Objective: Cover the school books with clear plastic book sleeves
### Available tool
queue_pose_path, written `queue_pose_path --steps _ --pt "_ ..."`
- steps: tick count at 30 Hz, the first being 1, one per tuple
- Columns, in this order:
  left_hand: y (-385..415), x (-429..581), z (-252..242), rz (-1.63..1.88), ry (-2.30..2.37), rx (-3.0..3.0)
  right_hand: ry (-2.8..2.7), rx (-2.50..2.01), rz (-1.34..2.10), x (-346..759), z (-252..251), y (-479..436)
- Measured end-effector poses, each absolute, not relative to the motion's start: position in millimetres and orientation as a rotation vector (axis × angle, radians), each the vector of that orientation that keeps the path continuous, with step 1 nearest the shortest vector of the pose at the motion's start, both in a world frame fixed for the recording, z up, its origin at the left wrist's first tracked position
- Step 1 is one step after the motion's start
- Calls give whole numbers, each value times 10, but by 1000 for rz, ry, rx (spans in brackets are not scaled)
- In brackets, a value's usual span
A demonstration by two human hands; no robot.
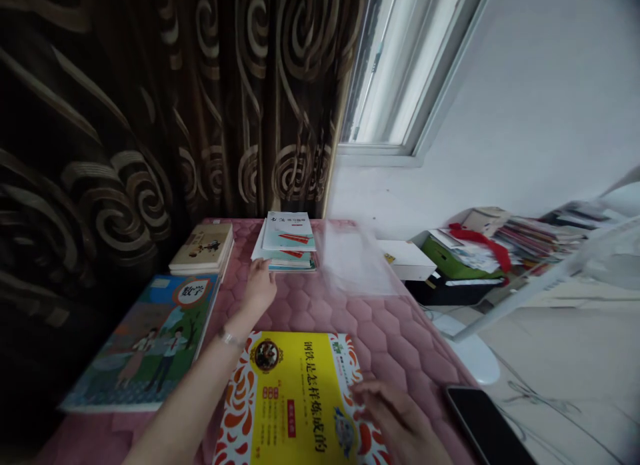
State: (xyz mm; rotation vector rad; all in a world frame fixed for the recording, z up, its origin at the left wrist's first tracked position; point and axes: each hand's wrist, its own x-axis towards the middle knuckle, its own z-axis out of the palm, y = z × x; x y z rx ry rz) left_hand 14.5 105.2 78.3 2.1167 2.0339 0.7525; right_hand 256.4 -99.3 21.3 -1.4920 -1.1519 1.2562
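Note:
My left hand (pixel 260 288) reaches forward over the bed-like quilted surface. Its slightly bent fingers meet the near left corner of a small stack of white and teal booklets (pixel 289 235); no grip on them shows. A yellow book (pixel 290 398) with a red-and-white patterned border lies in front of me, beneath my left forearm. At the book's right edge is my right hand (pixel 400 421), somewhat blurred, fingers loosely curved and apart, the tips over the border. To the left lies a blue-green textbook (pixel 155 338) with drawn figures, and behind it a stack of tan books (pixel 203 248).
Clear plastic sheets (pixel 355 258) lie right of the booklets. A black phone (pixel 485 425) rests at the right edge of the pink quilted cover (pixel 390 331). Beyond stand a white box (pixel 410 259), a green bin (pixel 445 255) and piled papers. A dark curtain (pixel 250 105) hangs behind.

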Motion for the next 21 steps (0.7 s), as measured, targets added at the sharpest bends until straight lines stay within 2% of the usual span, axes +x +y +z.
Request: queue_pose_path --steps 5,10,21 --pt "191 -442 285 1008 1843 1782 -1171 -1564 951 2715 206 -398" --pt "-332 -687 -196 1133 1655 1379 -1185 -1652 894 2671 -48 -195" --pt "-437 -511 -175 1010 1799 1471 -1167 -1603 810 2557 -324 -141"
